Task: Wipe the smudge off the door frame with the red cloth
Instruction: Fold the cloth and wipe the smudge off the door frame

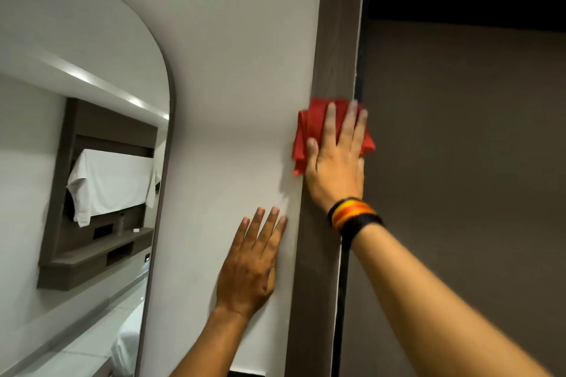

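The dark brown door frame [335, 40] runs upright through the middle of the view. My right hand [337, 162] lies flat on the red cloth [309, 128], pressing it against the frame about halfway up. The cloth is bunched and sticks out to the left and right of my fingers. A striped band sits on that wrist. My left hand [252, 263] rests flat on the white wall [239, 70] just left of the frame, lower down, fingers apart and holding nothing. No smudge shows on the visible frame; the part under the cloth is hidden.
A tall arched mirror [82, 147] hangs on the wall at the left and reflects a room with a shelf unit and a white cloth. The dark brown door [474, 147] fills the right side. The ceiling edge runs along the top.
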